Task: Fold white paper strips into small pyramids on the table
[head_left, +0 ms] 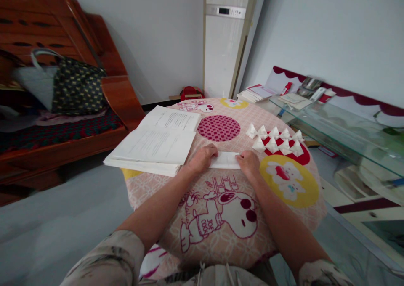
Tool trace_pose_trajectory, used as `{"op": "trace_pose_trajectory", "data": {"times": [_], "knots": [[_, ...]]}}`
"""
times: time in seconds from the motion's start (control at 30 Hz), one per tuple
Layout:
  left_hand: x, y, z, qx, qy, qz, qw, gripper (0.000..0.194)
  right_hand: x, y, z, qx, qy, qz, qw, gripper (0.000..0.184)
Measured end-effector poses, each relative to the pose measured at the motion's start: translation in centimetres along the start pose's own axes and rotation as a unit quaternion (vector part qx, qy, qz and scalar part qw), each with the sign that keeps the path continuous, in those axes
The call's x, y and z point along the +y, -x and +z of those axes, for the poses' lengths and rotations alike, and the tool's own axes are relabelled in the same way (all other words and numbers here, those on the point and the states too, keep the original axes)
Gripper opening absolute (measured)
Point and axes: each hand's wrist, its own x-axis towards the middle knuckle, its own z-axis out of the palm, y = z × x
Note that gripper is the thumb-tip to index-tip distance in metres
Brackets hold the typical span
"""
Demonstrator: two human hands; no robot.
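A folded strip of white paper (224,160) lies flat on the patterned tablecloth (217,239), stretched between my two hands. My left hand (204,157) grips its left end with the fingers curled in. At the right end, my right hand (248,163) pinches the paper between thumb and fingers. To the left of my left hand lies a thick open book (154,139) with printed text on its upper page. Beyond my right hand stand several small folded white paper shapes (274,145), pointed at the top and set in rows.
A glass-topped cabinet (347,130) on the right holds papers, a red tube and containers. Behind the table stand a tall white air conditioner (224,46) and a red item on the floor (191,93). A wooden bench (116,96) with a patterned bag (77,86) is at the left.
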Motion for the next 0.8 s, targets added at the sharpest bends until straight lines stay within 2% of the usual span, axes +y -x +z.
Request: {"op": "trace_pose_trajectory", "data": {"times": [0.17, 0.27, 0.37, 0.5, 0.63, 0.7, 0.8], "knots": [[1.3, 0.7, -0.9, -0.058, -0.005, 0.028, 0.998, 0.028, -0.1, 0.0, 0.0, -0.003, 0.002, 0.004, 1.0, 0.03], [2.1, 1.1, -1.1, -0.101, -0.022, 0.027, 0.994, 0.027, -0.1, 0.0, -0.1, -0.003, -0.003, 0.006, 1.0, 0.03], [2.7, 1.4, -1.1, -0.119, -0.04, 0.024, 0.992, 0.027, 0.0, 0.0, -0.1, -0.001, -0.008, 0.002, 1.0, 0.029], [2.9, 1.6, -1.3, -0.14, -0.054, 0.029, 0.988, 0.032, 0.1, 0.0, 0.0, 0.006, -0.019, -0.002, 1.0, 0.027], [2.5, 1.8, -1.4, -0.163, -0.073, 0.066, 0.982, 0.04, 0.4, -0.2, -0.1, 0.023, -0.041, -0.001, 0.999, 0.025], [2.2, 2.0, -1.2, -0.169, -0.083, 0.086, 0.978, 0.04, 0.5, -0.1, -0.5, 0.042, -0.067, 0.004, 0.997, 0.023], [1.8, 2.1, -0.8, -0.173, -0.097, 0.101, 0.975, 0.04, 0.6, 0.4, -1.4, 0.117, -0.148, -0.02, 0.982, 0.017]]}}
